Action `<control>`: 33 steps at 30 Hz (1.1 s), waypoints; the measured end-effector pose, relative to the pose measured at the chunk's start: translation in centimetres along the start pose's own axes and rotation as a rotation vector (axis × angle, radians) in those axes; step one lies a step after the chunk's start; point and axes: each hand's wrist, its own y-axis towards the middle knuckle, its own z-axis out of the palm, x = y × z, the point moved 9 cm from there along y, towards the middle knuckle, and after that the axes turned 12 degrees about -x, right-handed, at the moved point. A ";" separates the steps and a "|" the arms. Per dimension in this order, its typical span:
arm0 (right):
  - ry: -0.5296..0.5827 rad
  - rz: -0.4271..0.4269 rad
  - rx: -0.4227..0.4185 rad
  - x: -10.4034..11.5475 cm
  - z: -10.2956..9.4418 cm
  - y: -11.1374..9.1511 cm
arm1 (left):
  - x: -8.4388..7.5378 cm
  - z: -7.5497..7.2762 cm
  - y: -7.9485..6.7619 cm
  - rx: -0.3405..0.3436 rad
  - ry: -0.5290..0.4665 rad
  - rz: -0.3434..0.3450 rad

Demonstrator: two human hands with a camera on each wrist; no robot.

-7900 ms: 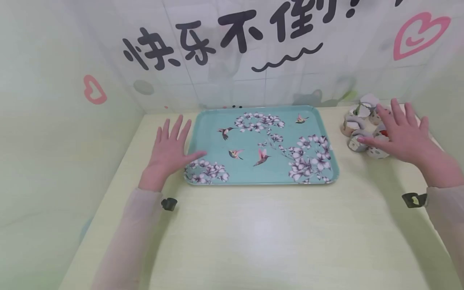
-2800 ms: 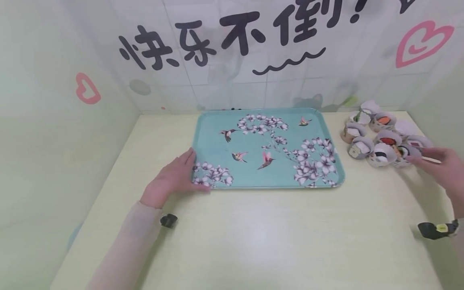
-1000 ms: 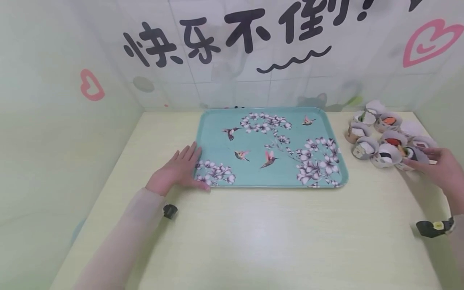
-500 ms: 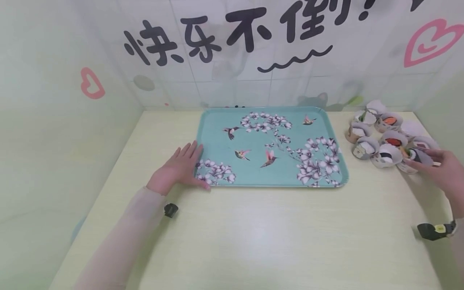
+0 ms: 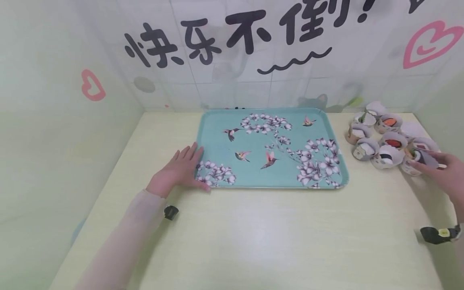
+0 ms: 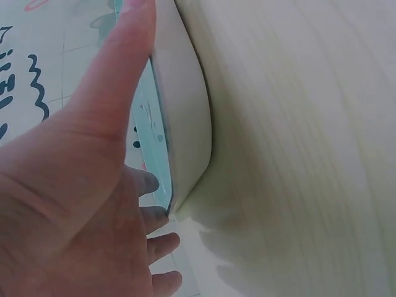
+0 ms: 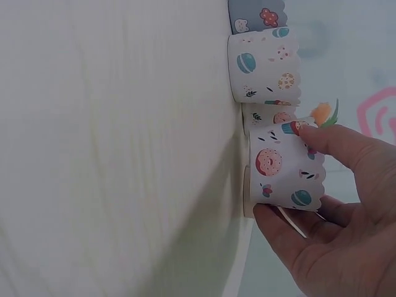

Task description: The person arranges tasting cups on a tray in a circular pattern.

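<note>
My left hand [image 5: 175,171] lies at the near left corner of a turquoise tray [image 5: 215,139] printed with blossoms and birds. Its fingers are spread along the left edge, the thumb along the front rim; the left wrist view shows the pale side of the tray [image 6: 185,99] by the thumb. At the right, my right hand [image 5: 446,173] grips a white patterned paper baking cup [image 7: 288,167] between thumb and fingers. Something orange and green [image 7: 325,114] sticks out of its top. This cup stands at the near right end of a cluster of similar cups.
Several paper cups with sushi-like pieces crowd the back right corner, among them one with a white and black piece [image 5: 386,157] and one with a red piece [image 5: 393,141]. Walls bound the table [image 5: 253,233] at the back and sides.
Both hands, first held raised and spread, have come down, the left onto the tray corner and the right onto the cup. Within the last half second the gripped cup has shifted slightly right.
</note>
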 end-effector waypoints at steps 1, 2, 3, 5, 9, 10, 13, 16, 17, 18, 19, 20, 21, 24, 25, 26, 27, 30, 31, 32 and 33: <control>0.006 0.004 -0.004 0.0 -0.1 0.0 | 0.0 0.0 0.0 -0.004 0.000 0.002; 0.011 0.011 -0.008 0.0 -0.1 -0.1 | 0.0 0.0 0.0 -0.008 -0.001 0.004; 0.016 0.015 -0.013 -0.1 -0.2 0.0 | 0.1 0.1 0.0 -0.010 -0.001 0.005; 0.008 0.022 -0.033 -0.2 -0.3 0.0 | 0.1 0.2 0.0 -0.012 -0.001 0.006; 0.017 0.014 -0.067 -0.8 -0.6 0.6 | 0.3 0.5 -0.1 -0.004 -0.009 0.001; 0.024 0.014 -0.074 -1.2 -0.6 1.0 | 0.3 0.5 -0.1 -0.002 -0.014 -0.001; 0.036 0.016 -0.104 -3.1 -0.3 2.5 | 0.4 0.6 -0.2 0.001 -0.032 -0.004; 0.067 0.020 -0.140 -5.2 -0.1 4.2 | 0.4 0.6 -0.2 0.001 -0.049 -0.010; 0.093 0.017 -0.150 -5.7 0.1 4.7 | 0.4 0.6 -0.2 0.004 -0.054 -0.012; 0.126 0.011 -0.152 -6.1 0.1 5.1 | 0.4 0.6 -0.2 0.006 -0.057 -0.015; 0.150 0.003 -0.157 -6.4 0.2 5.4 | 0.4 0.7 -0.2 0.009 -0.058 -0.016; 0.167 0.001 -0.159 -6.7 0.2 5.8 | 0.4 0.7 -0.2 0.012 -0.060 -0.017; 0.186 -0.001 -0.159 -7.0 0.3 6.0 | 0.4 0.7 -0.1 0.013 -0.062 -0.017; 0.173 0.003 -0.170 -7.4 0.4 6.3 | 0.3 0.7 0.0 0.016 -0.059 -0.017; 0.156 0.004 -0.176 -7.3 0.3 6.2 | 0.3 0.7 0.1 0.016 -0.058 -0.018; 0.150 0.002 -0.181 -7.1 0.3 6.0 | 0.4 0.8 0.1 0.016 -0.061 -0.022; 0.146 0.002 -0.186 -6.7 0.2 5.7 | 0.5 0.8 0.1 0.017 -0.061 -0.025; 0.135 0.005 -0.195 -4.6 -0.3 4.1 | 0.7 1.0 0.2 0.025 -0.057 -0.033; 0.138 0.003 -0.191 -3.4 -0.6 3.3 | 0.7 1.1 0.2 0.027 -0.055 -0.035; 0.135 0.004 -0.185 -2.2 -0.9 2.4 | 0.8 1.1 0.2 0.028 -0.054 -0.037; 0.128 0.009 -0.179 -1.1 -1.2 1.5 | 0.8 1.2 0.2 0.029 -0.052 -0.039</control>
